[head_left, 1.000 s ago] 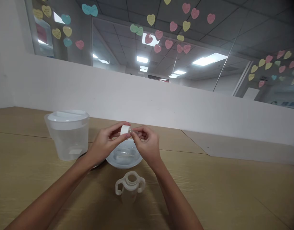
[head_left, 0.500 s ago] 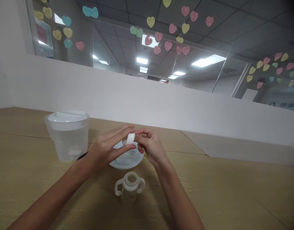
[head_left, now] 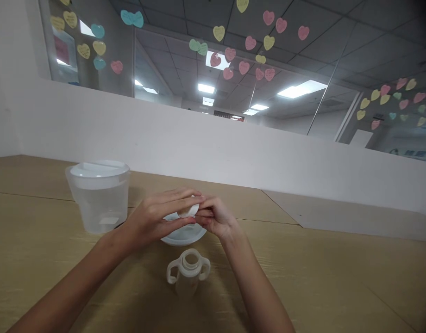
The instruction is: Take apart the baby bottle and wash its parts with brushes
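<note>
My left hand (head_left: 160, 215) reaches in from the left and holds a white bottle ring (head_left: 189, 211) between the fingers on top and the thumb below. From the right, my right hand (head_left: 216, 217) closes its fingers on the ring's right side; what else may be between the fingertips is hidden. Below and behind both hands lies a clear shallow bowl (head_left: 181, 238), partly covered by them. Nearer to me a translucent baby bottle (head_left: 188, 275) with two side handles stands upright, its mouth uncovered.
A translucent lidded pitcher (head_left: 103, 203) stands on the wooden table (head_left: 338, 277) to the left. Something dark shows beside its base, mostly behind my left arm. A white wall (head_left: 213, 148) runs along the back, below a window with heart-shaped notes.
Both hands have lowered slightly. My left fingers now lie further over the ring, and my right fingers have turned in and closed against its right side. The bottle stays put.
</note>
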Motion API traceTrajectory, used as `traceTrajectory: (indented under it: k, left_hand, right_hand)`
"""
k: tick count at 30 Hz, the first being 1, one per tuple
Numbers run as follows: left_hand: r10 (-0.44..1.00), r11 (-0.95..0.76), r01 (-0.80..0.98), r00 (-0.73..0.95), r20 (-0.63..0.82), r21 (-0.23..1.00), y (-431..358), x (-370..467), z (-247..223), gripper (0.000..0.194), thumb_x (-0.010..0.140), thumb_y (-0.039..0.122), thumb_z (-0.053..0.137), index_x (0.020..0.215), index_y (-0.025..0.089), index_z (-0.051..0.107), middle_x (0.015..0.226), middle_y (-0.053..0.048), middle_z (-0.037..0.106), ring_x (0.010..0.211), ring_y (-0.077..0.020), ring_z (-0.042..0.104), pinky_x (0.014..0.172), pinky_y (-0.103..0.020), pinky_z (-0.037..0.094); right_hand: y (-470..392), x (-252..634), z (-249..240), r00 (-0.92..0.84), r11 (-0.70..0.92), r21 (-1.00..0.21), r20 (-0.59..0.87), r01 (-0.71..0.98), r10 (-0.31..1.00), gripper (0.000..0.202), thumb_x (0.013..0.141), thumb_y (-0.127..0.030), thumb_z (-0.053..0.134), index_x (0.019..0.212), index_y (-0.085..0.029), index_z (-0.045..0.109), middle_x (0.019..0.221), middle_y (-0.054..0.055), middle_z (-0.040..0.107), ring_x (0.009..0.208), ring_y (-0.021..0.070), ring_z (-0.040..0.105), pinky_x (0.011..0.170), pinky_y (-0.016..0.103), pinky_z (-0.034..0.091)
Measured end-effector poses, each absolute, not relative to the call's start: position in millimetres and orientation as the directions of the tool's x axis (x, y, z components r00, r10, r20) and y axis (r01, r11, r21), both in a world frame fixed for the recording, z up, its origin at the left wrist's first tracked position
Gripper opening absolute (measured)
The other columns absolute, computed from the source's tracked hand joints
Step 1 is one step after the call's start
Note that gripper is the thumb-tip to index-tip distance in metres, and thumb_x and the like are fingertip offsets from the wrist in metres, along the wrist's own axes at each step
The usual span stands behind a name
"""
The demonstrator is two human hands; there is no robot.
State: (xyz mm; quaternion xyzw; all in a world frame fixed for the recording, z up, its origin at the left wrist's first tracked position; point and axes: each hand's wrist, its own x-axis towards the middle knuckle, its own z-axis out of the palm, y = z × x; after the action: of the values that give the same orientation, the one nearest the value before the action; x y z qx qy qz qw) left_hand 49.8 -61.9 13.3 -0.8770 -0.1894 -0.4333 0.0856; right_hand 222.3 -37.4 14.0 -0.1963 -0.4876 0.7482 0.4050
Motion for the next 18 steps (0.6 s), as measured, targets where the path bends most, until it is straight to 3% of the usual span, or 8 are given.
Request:
traceTrajectory:
  k: [3,9,12,18]
  left_hand:
    - [0.298,-0.899,0.436,0.533,0.792,0.045,-58,47,12,0.052,0.08,0.029,0.063,0.13,0.033,0.048,0.116,0.0,0.065,0.101,-0.0202,0.063,0.088,-0.028,0.049]
    - [0.389,-0.843,0.529,0.483,0.784,0.092,-48,41,9,0.064,0.081,0.037,0.061,0.139,0.033,0.034,0.124,-0.001,0.06,0.103,-0.0198,0.062,0.089,-0.03,0.049]
    - [0.436,-0.827,0.54,0.439,0.786,0.156,-48,41,11,0.063,0.081,0.04,0.06,0.138,0.032,0.035,0.126,-0.001,0.059,0.109,-0.0204,0.059,0.095,-0.033,0.047]
    - [0.482,-0.807,0.523,0.315,0.818,0.274,-49,44,14,0.065,0.074,0.044,0.066,0.133,0.028,0.043,0.125,-0.003,0.059,0.111,-0.0225,0.057,0.097,-0.036,0.046]
  right_hand:
    - [-36,219,11,-0.582,-0.189,-0.888,0.103,-0.419,0.806,0.016,0.047,-0.007,0.057,0.06,-0.015,0.052,0.039,-0.014,0.026,0.038,-0.0009,0.004,0.034,0.015,0.01]
    - [-36,217,9,-0.398,-0.016,-0.924,0.148,-0.381,0.906,0.016,0.053,-0.011,0.063,0.067,-0.016,0.057,0.038,-0.014,0.031,0.035,0.0001,0.012,0.034,0.015,0.017]
    - [-38,219,11,-0.362,0.071,-0.942,0.194,-0.328,0.912,0.014,0.058,-0.017,0.067,0.071,-0.014,0.061,0.036,-0.013,0.032,0.034,0.0012,0.018,0.035,0.017,0.023]
    - [-40,222,14,-0.297,0.156,-0.942,0.246,-0.296,0.923,0.022,0.061,-0.027,0.07,0.079,-0.015,0.063,0.053,-0.005,0.053,0.043,0.0056,0.044,0.039,0.019,0.034]
